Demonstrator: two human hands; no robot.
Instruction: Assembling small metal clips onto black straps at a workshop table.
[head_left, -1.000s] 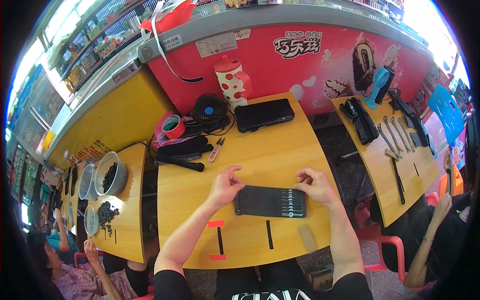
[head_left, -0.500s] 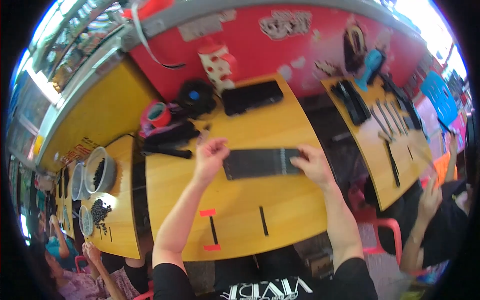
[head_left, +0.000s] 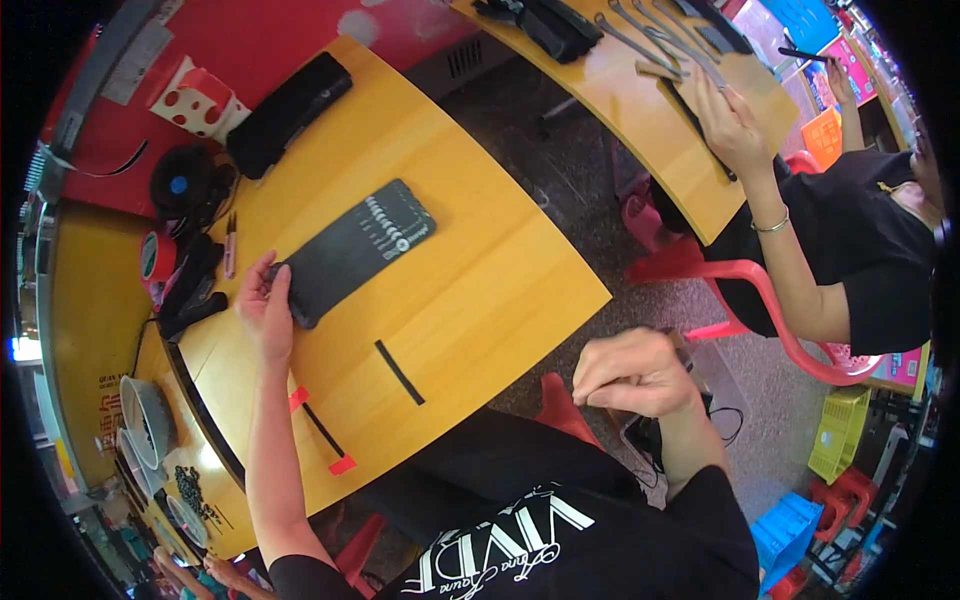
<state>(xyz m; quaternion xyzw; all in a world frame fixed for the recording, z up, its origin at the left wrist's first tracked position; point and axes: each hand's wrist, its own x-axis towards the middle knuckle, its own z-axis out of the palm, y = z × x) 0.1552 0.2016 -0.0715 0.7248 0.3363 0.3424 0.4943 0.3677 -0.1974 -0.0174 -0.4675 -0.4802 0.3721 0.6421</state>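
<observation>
A flat, dark rectangular piece (head_left: pixel 350 250) with rounded corners and pale markings near its far end lies slanted over the wooden table (head_left: pixel 500 270). Its near left end is gripped by my left hand (head_left: pixel 268 305), thumb on top. Off the table's right edge, above the floor, is my right hand (head_left: pixel 632 372). Its fingers are curled and pressed together, and whatever they may hold is hidden. Closer to me on the tabletop lies a thin black strip (head_left: pixel 400 372). Left of it, another black strip (head_left: pixel 322 428) has red tape (head_left: pixel 342 465) at its ends.
A long black case (head_left: pixel 290 112), a spotted jug (head_left: pixel 195 103), pink-handled tweezers (head_left: pixel 230 248) and a red tape roll (head_left: pixel 157 256) sit along the far left. A co-worker's hand (head_left: pixel 735 130) is at the right table. A red chair (head_left: pixel 770 300) and blue crate (head_left: pixel 785 540) stand right.
My right hand has let go of the dark piece and moved right, past the table edge. My left hand keeps its end. The view has swung toward the right.
</observation>
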